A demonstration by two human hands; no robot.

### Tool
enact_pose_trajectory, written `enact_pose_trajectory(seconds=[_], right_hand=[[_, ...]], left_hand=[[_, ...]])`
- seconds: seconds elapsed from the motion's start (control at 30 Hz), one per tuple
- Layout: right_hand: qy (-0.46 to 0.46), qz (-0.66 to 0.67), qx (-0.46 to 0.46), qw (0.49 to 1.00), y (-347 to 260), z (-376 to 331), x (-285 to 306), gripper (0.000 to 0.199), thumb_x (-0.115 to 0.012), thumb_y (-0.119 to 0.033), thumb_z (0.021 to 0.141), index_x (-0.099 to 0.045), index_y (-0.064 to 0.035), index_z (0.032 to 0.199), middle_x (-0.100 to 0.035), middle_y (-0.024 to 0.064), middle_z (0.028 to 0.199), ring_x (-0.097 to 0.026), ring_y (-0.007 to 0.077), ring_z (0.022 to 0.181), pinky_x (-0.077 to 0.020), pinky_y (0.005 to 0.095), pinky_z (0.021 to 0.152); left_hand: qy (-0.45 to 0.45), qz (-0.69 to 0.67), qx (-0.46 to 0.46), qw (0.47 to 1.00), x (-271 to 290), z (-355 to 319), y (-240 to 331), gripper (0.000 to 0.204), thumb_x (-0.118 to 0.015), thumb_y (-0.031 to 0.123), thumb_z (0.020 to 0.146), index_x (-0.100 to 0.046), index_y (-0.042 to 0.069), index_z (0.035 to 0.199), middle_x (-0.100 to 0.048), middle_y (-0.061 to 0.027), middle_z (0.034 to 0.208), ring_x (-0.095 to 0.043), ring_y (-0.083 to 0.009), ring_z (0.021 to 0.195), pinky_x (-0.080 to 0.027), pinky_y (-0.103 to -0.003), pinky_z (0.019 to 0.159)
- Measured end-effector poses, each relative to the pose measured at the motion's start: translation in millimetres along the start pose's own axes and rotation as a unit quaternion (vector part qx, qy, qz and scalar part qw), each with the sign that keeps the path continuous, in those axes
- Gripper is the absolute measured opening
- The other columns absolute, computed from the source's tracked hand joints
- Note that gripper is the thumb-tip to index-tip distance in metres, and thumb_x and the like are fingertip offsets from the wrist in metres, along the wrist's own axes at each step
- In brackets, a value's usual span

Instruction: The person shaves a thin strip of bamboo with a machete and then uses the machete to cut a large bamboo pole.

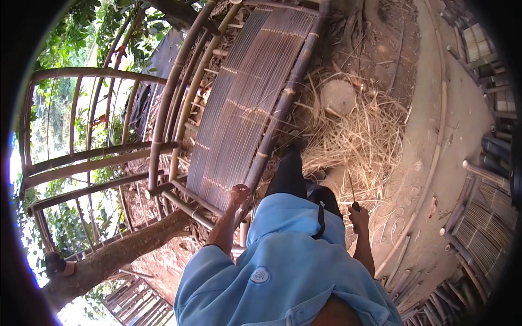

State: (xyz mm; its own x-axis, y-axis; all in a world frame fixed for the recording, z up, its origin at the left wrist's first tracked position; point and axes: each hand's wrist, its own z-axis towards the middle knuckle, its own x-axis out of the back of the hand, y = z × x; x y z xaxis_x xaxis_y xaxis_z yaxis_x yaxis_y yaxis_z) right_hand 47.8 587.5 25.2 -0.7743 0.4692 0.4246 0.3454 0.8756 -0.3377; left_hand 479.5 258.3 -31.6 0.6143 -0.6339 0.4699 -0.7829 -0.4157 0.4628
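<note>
My right hand is closed around the dark handle of a knife, whose thin blade points ahead over the pale shavings. My left hand has its fingers curled in, at the near end of a long bamboo bench. It lies close to the bench's right rail; whether it grips anything there is hidden. The slatted seat of the bench runs away from me, just left of my legs. Ahead of my right hand lies a heap of bamboo shavings, with a round wooden block at its far side.
A bamboo railing stands at the left beyond the bench. A thick tree trunk slants across the lower left. Along the right, a long bamboo pole lies on bare ground, with slatted bamboo pieces beyond it.
</note>
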Motion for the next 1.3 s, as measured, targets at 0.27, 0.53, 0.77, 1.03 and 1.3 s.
enact_pose_trajectory(seconds=[0.27,0.53,0.77,1.03,1.3], right_hand=[[0.074,0.059,-0.025,0.995,61.6,9.5,-6.3,0.019,-0.074,-0.013,0.085,-0.064,-0.0007,0.096,-0.061,0.0039,0.065,-0.056,0.0117,0.049,-0.0426,0.0277,0.044],[0.132,0.055,-0.114,0.983,135.4,-4.0,-49.7,0.032,-0.079,-0.016,0.083,-0.068,0.0009,0.107,-0.066,0.0070,0.068,-0.061,0.0120,0.052,-0.0499,0.0295,0.049],[0.107,0.041,-0.136,0.984,47.1,-24.7,-77.4,0.035,-0.079,-0.018,0.083,-0.068,0.0011,0.111,-0.068,0.0057,0.076,-0.064,0.0123,0.061,-0.0508,0.0291,0.054],[0.124,0.081,-0.056,0.987,15.8,30.1,-97.2,0.044,-0.072,-0.023,0.091,-0.058,-0.0081,0.130,-0.069,0.0121,0.088,-0.067,0.0149,0.067,-0.0531,0.0328,0.055],[-0.073,0.396,-0.006,0.915,-107.7,232.3,-204.5,0.040,-0.063,-0.021,0.099,-0.052,-0.0123,0.136,-0.059,0.0060,0.076,-0.054,0.0114,0.055,-0.0436,0.0304,0.044]], left_hand=[[0.117,0.228,-0.155,0.954,-26.5,167.6,101.8,0.081,-0.072,0.025,0.080,-0.038,0.002,0.150,-0.050,-0.0311,0.136,-0.047,-0.0476,0.128,-0.043,-0.056,0.104],[0.182,0.220,-0.301,0.910,-42.9,336.3,132.9,0.068,-0.071,0.012,0.084,-0.044,0.006,0.147,-0.038,-0.0278,0.151,-0.037,-0.0461,0.139,-0.040,-0.055,0.110],[0.253,0.216,-0.228,0.915,-84.9,319.2,134.8,0.019,-0.063,0.017,0.090,-0.070,0.003,0.078,-0.070,-0.0195,0.070,-0.072,-0.0351,0.065,-0.056,-0.047,0.056],[0.041,0.176,-0.601,0.779,-242.2,103.1,362.2,0.051,-0.079,0.020,0.085,-0.061,0.005,0.131,-0.067,-0.0162,0.115,-0.061,-0.0319,0.115,-0.052,-0.040,0.100],[0.001,0.160,-0.433,0.887,-160.6,133.6,199.3,0.033,-0.073,0.014,0.086,-0.064,0.000,0.114,-0.065,-0.0161,0.095,-0.060,-0.0359,0.090,-0.050,-0.048,0.081]])
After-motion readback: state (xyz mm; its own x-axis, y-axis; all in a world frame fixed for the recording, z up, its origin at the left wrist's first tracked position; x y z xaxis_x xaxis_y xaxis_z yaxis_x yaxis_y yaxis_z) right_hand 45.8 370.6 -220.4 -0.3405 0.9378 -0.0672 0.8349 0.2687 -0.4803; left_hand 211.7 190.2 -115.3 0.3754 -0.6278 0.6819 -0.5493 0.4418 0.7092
